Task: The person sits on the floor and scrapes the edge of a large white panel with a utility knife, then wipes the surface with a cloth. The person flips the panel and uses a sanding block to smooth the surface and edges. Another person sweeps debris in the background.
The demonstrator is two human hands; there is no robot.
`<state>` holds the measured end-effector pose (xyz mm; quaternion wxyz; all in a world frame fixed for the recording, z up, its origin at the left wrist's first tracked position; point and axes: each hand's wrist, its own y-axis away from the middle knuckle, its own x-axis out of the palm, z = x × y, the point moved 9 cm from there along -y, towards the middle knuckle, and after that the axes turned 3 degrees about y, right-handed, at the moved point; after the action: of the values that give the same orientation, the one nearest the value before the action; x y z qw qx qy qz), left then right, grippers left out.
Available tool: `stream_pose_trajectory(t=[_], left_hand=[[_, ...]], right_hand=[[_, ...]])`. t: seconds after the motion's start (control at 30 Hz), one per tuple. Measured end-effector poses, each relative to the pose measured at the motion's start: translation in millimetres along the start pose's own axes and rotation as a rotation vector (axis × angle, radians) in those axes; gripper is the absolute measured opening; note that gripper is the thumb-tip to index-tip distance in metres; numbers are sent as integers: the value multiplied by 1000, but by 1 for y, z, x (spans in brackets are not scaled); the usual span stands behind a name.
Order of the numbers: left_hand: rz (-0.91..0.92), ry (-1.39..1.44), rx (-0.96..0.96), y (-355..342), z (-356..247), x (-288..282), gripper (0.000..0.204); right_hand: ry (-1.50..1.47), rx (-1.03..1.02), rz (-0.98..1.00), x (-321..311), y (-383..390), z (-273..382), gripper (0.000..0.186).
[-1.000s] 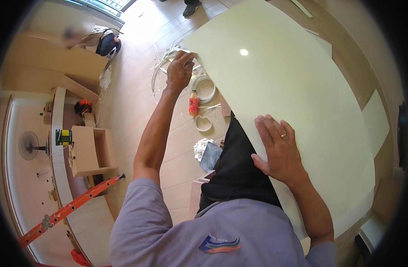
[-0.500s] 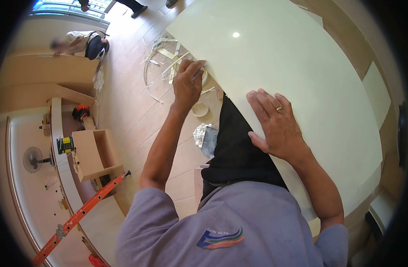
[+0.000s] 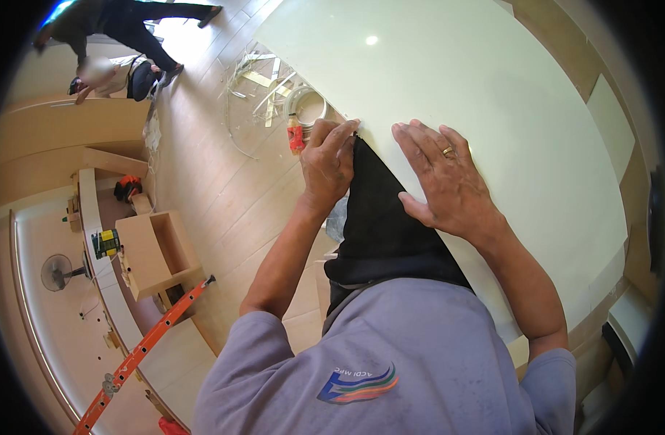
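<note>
A large glossy pale cream panel fills the right side, its left edge running diagonally over my black-clad leg. My left hand is at that edge, fingers curled and pinched; what sits between the fingertips, if anything, is too small to make out. My right hand lies on the panel with fingers stretched out, thumb near the edge. On the floor beyond my left hand are a coil of white strip, a red-labelled bottle and scattered offcuts.
At top left one person crouches by tan boards; another strides past. Left are an open wooden box, a fan, an orange tool and an orange ladder. More boards lie along the right.
My left hand has moved down along the panel edge toward my body, nearer my right hand. A standing person has come further into the top left. The view has shifted slightly.
</note>
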<state>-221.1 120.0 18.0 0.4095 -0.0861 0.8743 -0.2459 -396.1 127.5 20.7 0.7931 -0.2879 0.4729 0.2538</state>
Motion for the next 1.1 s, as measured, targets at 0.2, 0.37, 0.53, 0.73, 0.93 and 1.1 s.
stream_pose_trajectory(t=[0.2,0.37,0.53,0.73,0.93,1.1], left_hand=[[36,29,-9,21,-23,7,33],[109,27,19,31,-38,8,32],[-142,63,-190,-17,34,-43,28],[-343,279,-306,-83,168,-62,32],[-210,-251,-85,-104,266,-61,29],[-189,-40,-236,-139,185,-32,31]], right_hand=[[-5,24,10,1,1,-1,97],[-32,32,-14,1,1,-3,99],[-24,19,-13,-3,-4,1,87],[2,1,6,-13,-6,1,72],[0,-65,39,-6,-11,18,74],[86,-7,184,-11,-6,5,84]])
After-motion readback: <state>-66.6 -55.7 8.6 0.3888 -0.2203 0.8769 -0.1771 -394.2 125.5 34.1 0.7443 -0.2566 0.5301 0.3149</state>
